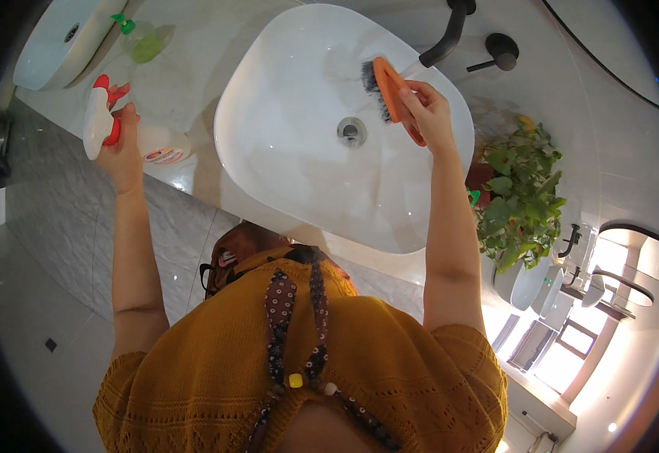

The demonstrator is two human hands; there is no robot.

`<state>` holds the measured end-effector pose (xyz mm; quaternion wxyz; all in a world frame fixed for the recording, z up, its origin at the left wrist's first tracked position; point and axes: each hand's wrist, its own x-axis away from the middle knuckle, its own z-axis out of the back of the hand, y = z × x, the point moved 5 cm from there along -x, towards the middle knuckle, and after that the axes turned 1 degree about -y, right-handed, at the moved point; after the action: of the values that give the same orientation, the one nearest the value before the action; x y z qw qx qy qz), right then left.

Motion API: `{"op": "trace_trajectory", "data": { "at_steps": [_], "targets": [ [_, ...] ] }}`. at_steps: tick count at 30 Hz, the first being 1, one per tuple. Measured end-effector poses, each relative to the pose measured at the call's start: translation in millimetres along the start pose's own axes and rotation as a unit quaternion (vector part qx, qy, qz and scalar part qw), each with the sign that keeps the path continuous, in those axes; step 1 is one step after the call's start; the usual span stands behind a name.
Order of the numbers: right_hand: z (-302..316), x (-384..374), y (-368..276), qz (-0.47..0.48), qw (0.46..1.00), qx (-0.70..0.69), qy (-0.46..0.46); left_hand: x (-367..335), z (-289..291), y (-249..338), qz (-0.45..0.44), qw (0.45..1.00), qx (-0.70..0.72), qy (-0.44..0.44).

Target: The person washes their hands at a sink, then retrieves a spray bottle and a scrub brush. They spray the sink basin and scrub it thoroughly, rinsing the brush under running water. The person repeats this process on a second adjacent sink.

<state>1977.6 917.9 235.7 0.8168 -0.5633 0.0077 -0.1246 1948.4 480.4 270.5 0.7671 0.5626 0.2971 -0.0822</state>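
Note:
My right hand (pixel 429 113) grips an orange scrub brush (pixel 387 84) by its handle. Its dark bristles touch the inside wall of a white oval basin (pixel 284 181), just above and to the right of the drain (pixel 351 131). My left hand (pixel 122 147) is closed around the neck of a white spray bottle (pixel 97 122) with a red trigger. The bottle is held over the countertop to the left of the basin, and its labelled body points toward the basin.
A black faucet (pixel 450 34) and a black lever (pixel 500 50) stand behind the basin. A green potted plant (pixel 522 196) sits to its right. A pale green pump bottle (pixel 145 42) and a second white basin (pixel 58 38) are at the upper left.

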Motion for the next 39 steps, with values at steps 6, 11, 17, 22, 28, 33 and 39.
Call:
{"op": "trace_trajectory", "data": {
  "at_steps": [6, 11, 17, 22, 28, 33, 39],
  "targets": [
    [12.5, 11.7, 9.7, -0.016, 0.995, -0.082, 0.051, 0.3, -1.9, 6.9, -0.014, 1.0, -0.014, -0.015],
    [16.3, 40.1, 13.1, -0.005, 0.998, 0.032, 0.057, 0.5, -1.0, 2.7, 0.014, 1.0, 0.0, -0.021],
    [7.6, 118.9, 69.2, -0.06, 0.97, 0.199, -0.123, 3.3, 2.9, 4.4, 0.006, 1.0, 0.016, -0.011],
    [-83.2, 97.0, 51.5, -0.053, 0.965, 0.184, -0.182, 3.4, 2.1, 1.0, 0.005, 1.0, 0.02, -0.006],
    [-154.6, -1.2, -0.4, 0.103, 0.984, 0.147, 0.015, 3.4, 1.7, -4.3, 0.034, 0.999, 0.011, 0.03],
    [-58.5, -37.7, 50.8, -0.014, 0.96, 0.226, 0.168, 2.3, 0.5, 2.1, 0.027, 1.0, -0.013, -0.004],
    [29.8, 30.6, 88.5, 0.024, 0.888, 0.294, 0.352, -0.5, -5.2, 4.7, 0.042, 0.999, -0.004, -0.005]
  ]
}}
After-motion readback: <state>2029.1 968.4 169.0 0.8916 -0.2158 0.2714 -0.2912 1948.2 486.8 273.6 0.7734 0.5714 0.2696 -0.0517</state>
